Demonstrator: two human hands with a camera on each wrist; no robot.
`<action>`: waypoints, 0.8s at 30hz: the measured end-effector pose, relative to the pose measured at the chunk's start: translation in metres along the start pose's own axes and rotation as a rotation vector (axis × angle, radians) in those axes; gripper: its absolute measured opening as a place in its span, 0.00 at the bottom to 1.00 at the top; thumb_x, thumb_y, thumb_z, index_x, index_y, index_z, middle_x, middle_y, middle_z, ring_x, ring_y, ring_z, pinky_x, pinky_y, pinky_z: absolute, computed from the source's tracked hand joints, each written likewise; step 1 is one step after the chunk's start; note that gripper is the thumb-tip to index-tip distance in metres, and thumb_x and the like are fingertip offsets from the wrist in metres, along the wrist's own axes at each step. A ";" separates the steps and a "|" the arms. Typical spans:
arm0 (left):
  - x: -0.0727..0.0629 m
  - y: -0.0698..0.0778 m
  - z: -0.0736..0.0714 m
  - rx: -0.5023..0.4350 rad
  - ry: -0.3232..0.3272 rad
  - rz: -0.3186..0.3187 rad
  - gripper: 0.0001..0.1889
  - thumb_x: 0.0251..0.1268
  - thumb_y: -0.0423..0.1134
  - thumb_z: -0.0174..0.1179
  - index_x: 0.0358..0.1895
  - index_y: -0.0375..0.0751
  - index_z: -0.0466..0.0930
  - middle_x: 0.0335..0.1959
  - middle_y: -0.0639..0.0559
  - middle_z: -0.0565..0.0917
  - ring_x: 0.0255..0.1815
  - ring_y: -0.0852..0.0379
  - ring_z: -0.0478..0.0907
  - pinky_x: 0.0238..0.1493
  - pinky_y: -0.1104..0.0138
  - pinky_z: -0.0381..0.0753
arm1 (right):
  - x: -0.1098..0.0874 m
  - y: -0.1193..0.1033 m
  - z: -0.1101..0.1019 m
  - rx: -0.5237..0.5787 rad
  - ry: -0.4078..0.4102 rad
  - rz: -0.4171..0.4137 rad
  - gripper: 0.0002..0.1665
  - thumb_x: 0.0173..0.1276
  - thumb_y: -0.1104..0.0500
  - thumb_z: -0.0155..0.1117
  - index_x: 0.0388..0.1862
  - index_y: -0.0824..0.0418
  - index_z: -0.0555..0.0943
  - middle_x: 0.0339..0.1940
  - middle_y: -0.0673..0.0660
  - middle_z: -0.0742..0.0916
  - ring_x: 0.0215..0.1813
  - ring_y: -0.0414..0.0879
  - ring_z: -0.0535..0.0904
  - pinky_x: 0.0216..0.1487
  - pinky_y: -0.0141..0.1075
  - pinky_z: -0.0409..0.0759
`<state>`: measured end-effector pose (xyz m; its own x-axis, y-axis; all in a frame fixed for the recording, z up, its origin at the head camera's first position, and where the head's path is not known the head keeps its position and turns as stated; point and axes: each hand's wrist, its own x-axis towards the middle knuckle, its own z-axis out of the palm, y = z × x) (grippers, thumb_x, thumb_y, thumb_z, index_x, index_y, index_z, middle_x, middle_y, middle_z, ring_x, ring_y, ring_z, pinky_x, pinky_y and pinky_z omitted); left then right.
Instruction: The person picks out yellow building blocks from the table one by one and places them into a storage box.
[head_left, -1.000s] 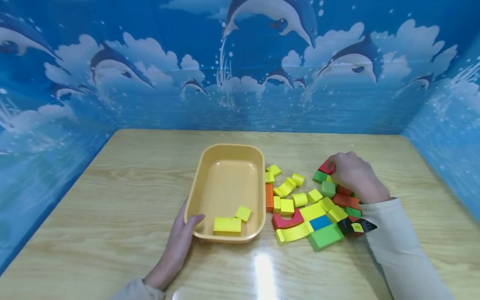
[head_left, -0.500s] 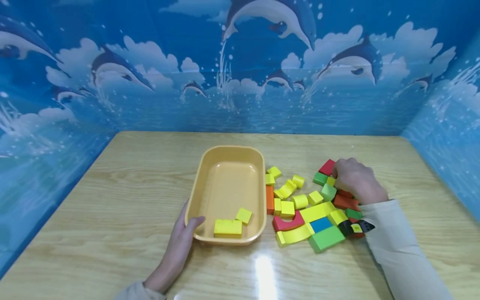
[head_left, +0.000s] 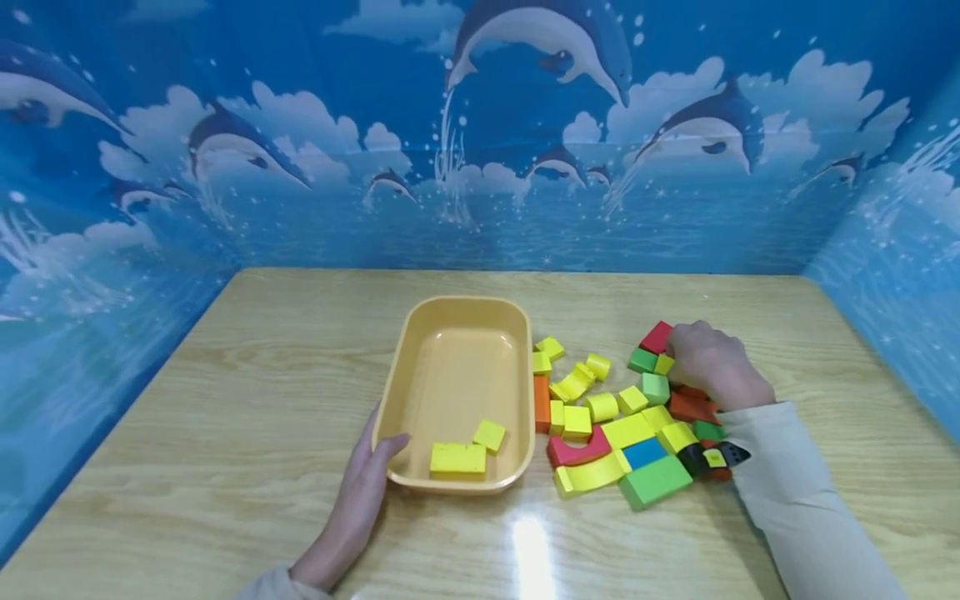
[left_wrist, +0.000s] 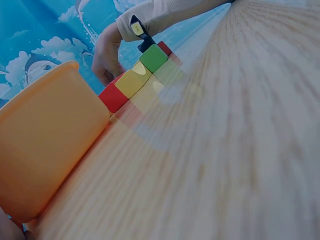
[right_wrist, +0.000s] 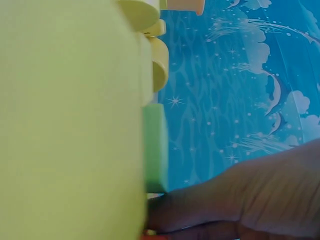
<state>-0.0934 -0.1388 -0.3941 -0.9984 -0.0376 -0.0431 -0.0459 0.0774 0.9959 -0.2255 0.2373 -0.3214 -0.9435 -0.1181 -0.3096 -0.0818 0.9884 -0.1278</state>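
Observation:
In the head view my left hand grips the near left corner of a tan plastic tub, thumb over the rim. Inside the tub lie a yellow rectangular block and a smaller yellow block. My right hand reaches down at the far right of the block pile, just right of a red block and a small yellow block. Its fingers bend downward, and the fingertips are hidden, so I cannot tell whether they hold a block. The right wrist view shows the hand beyond a large blurred yellow surface.
Right of the tub spread several toy blocks: a red arch, a blue block, a green block and an orange block. A black wrist strap lies over the pile's right side. Dolphin-print sheeting encloses the wooden table.
My right hand has shifted slightly right and toward me, off the red block, which now shows more fully. The left hand keeps its grip on the tub. The whole view has drifted slightly.

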 end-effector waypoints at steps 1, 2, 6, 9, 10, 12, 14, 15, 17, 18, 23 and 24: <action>0.000 0.000 0.000 0.002 0.000 -0.001 0.35 0.69 0.36 0.43 0.77 0.38 0.43 0.77 0.38 0.48 0.76 0.41 0.47 0.75 0.48 0.42 | -0.001 0.000 -0.001 -0.008 0.005 0.001 0.12 0.56 0.67 0.60 0.18 0.59 0.68 0.21 0.55 0.67 0.25 0.49 0.65 0.27 0.38 0.64; -0.001 0.000 0.000 0.005 0.001 -0.002 0.35 0.69 0.36 0.43 0.77 0.38 0.43 0.77 0.38 0.48 0.76 0.41 0.46 0.75 0.48 0.42 | -0.001 0.000 -0.002 -0.018 0.013 0.001 0.12 0.57 0.65 0.61 0.19 0.60 0.70 0.20 0.55 0.68 0.25 0.49 0.66 0.26 0.38 0.64; -0.001 0.000 0.000 0.014 0.002 -0.012 0.35 0.69 0.37 0.43 0.77 0.38 0.42 0.77 0.38 0.47 0.76 0.41 0.45 0.75 0.48 0.42 | -0.006 -0.008 -0.009 -0.036 0.072 -0.004 0.12 0.61 0.59 0.65 0.25 0.63 0.74 0.20 0.55 0.70 0.25 0.50 0.68 0.24 0.37 0.66; -0.001 0.001 -0.001 0.018 0.008 -0.018 0.35 0.69 0.37 0.44 0.77 0.38 0.42 0.77 0.39 0.48 0.76 0.41 0.46 0.75 0.48 0.42 | -0.012 -0.023 -0.013 -0.014 0.144 -0.049 0.11 0.62 0.58 0.65 0.32 0.67 0.78 0.22 0.57 0.74 0.24 0.49 0.69 0.23 0.38 0.68; -0.001 0.001 -0.001 0.018 0.009 -0.018 0.35 0.69 0.37 0.44 0.77 0.37 0.43 0.77 0.39 0.48 0.76 0.41 0.46 0.75 0.49 0.42 | -0.015 -0.029 -0.013 -0.006 0.168 -0.070 0.12 0.63 0.58 0.65 0.36 0.69 0.79 0.24 0.59 0.77 0.25 0.49 0.70 0.23 0.38 0.70; -0.001 0.002 -0.001 0.021 0.013 -0.021 0.35 0.69 0.37 0.44 0.77 0.37 0.43 0.77 0.38 0.48 0.76 0.41 0.46 0.75 0.49 0.42 | -0.021 -0.043 -0.013 0.012 0.226 -0.128 0.17 0.63 0.58 0.66 0.44 0.71 0.81 0.31 0.62 0.82 0.27 0.49 0.75 0.24 0.40 0.75; -0.001 0.002 -0.001 0.020 0.012 -0.024 0.35 0.69 0.37 0.44 0.77 0.37 0.43 0.77 0.38 0.48 0.76 0.41 0.47 0.75 0.49 0.42 | -0.027 -0.059 -0.012 0.032 0.281 -0.188 0.21 0.63 0.58 0.67 0.51 0.72 0.80 0.39 0.64 0.85 0.31 0.50 0.79 0.27 0.43 0.80; -0.001 0.002 -0.001 0.019 0.013 -0.023 0.35 0.69 0.37 0.44 0.77 0.37 0.43 0.77 0.38 0.49 0.76 0.41 0.47 0.75 0.49 0.42 | -0.029 -0.067 -0.012 0.037 0.308 -0.213 0.22 0.63 0.58 0.67 0.52 0.71 0.80 0.42 0.65 0.85 0.34 0.51 0.80 0.30 0.44 0.82; -0.001 0.003 -0.001 0.018 0.012 -0.022 0.35 0.69 0.37 0.44 0.77 0.37 0.43 0.77 0.38 0.49 0.76 0.41 0.47 0.75 0.49 0.43 | -0.033 -0.084 -0.010 0.055 0.364 -0.264 0.22 0.63 0.58 0.68 0.52 0.70 0.81 0.43 0.64 0.85 0.36 0.52 0.81 0.32 0.44 0.84; -0.001 0.003 -0.001 0.016 0.011 -0.021 0.35 0.69 0.37 0.43 0.77 0.37 0.43 0.77 0.38 0.49 0.76 0.41 0.47 0.75 0.49 0.43 | -0.035 -0.094 -0.010 0.064 0.383 -0.287 0.22 0.62 0.58 0.69 0.52 0.69 0.81 0.44 0.63 0.85 0.37 0.52 0.81 0.32 0.43 0.84; -0.001 0.002 -0.001 0.012 0.012 -0.022 0.35 0.69 0.37 0.44 0.77 0.38 0.43 0.77 0.39 0.48 0.76 0.41 0.47 0.75 0.48 0.42 | -0.039 -0.142 -0.004 0.037 0.393 -0.422 0.23 0.60 0.55 0.71 0.51 0.65 0.82 0.39 0.57 0.84 0.34 0.47 0.79 0.28 0.36 0.81; -0.001 0.002 -0.001 0.013 0.015 -0.023 0.35 0.69 0.37 0.44 0.77 0.38 0.42 0.77 0.39 0.48 0.76 0.41 0.46 0.75 0.48 0.42 | -0.039 -0.152 -0.001 0.015 0.377 -0.441 0.22 0.60 0.54 0.71 0.50 0.64 0.83 0.36 0.56 0.84 0.33 0.46 0.78 0.27 0.36 0.81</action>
<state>-0.0922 -0.1393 -0.3923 -0.9965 -0.0540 -0.0646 -0.0692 0.0890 0.9936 -0.1771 0.0919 -0.2888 -0.8708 -0.4735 0.1325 -0.4910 0.8517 -0.1832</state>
